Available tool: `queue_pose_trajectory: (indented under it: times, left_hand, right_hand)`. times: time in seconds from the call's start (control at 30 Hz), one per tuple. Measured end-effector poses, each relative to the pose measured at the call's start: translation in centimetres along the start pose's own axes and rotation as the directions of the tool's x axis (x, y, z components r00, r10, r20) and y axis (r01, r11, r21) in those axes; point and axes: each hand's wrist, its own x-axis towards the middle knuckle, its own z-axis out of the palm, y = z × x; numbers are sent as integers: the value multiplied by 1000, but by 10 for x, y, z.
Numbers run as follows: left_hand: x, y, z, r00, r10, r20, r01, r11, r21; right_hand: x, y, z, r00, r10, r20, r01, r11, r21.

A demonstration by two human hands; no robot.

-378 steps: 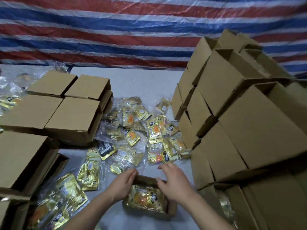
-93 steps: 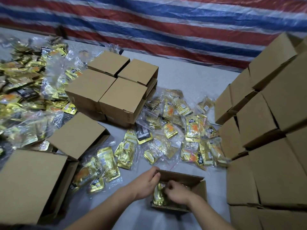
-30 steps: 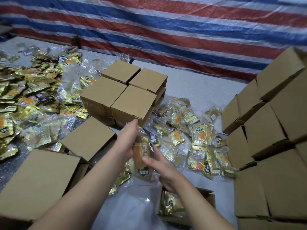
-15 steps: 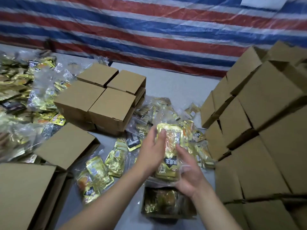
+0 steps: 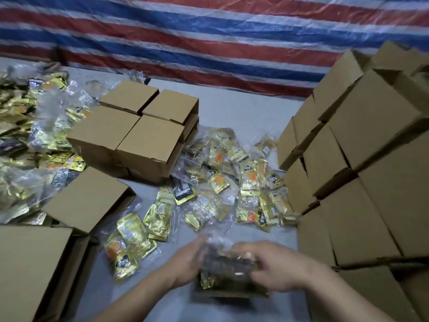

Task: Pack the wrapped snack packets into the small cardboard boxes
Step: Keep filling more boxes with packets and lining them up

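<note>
A small open cardboard box (image 5: 232, 293) sits on the table at the bottom centre, with gold snack packets inside. Both hands hold a clear-wrapped snack packet (image 5: 228, 257) low over the box mouth, and motion blurs it. My left hand (image 5: 185, 263) grips the packet's left edge. My right hand (image 5: 278, 268) curls over its right side, thumb underneath. Loose gold packets (image 5: 232, 182) lie spread on the table just beyond the box. More gold packets (image 5: 130, 240) lie to its left.
Closed small boxes (image 5: 139, 129) are grouped at centre left. A tall stack of boxes (image 5: 359, 170) fills the right side. Larger boxes (image 5: 34, 270) stand at the near left, and a heap of packets (image 5: 27, 126) lies at far left. A striped tarp hangs behind.
Both hands have brought the wrapped packet down from chest height to the open box's mouth. The view has tilted slightly left.
</note>
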Motion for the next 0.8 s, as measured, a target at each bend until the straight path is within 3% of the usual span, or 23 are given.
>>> queue_pose_trajectory:
  times: [0.1, 0.23, 0.4, 0.53, 0.57, 0.7, 0.8]
  left_hand:
    - [8, -13, 7, 996, 23, -84, -24, 1000, -16]
    - [15, -17, 13, 980, 14, -200, -30, 996, -78]
    - [19, -21, 20, 978, 85, -190, -84, 996, 15]
    - [24, -20, 17, 979, 111, -169, -102, 993, 63]
    - [23, -22, 16, 979, 114, -171, -103, 992, 74]
    - [20, -26, 17, 978, 131, -160, -122, 991, 62]
    - [22, -23, 18, 976, 144, -165, -139, 989, 43]
  right_hand:
    - [43, 5, 27, 990, 106, 96, -75, 957, -279]
    - [87, 18, 60, 973, 222, 57, -166, 855, -492]
    - [82, 29, 79, 921, 344, 184, -321, 936, -147]
    - [65, 34, 72, 966, 253, -58, -259, 942, -212]
    - [65, 31, 74, 961, 275, -43, -278, 941, -193]
    - [83, 14, 88, 821, 445, 359, -442, 892, -95]
    - [90, 11, 82, 791, 451, 414, -456, 885, -92]
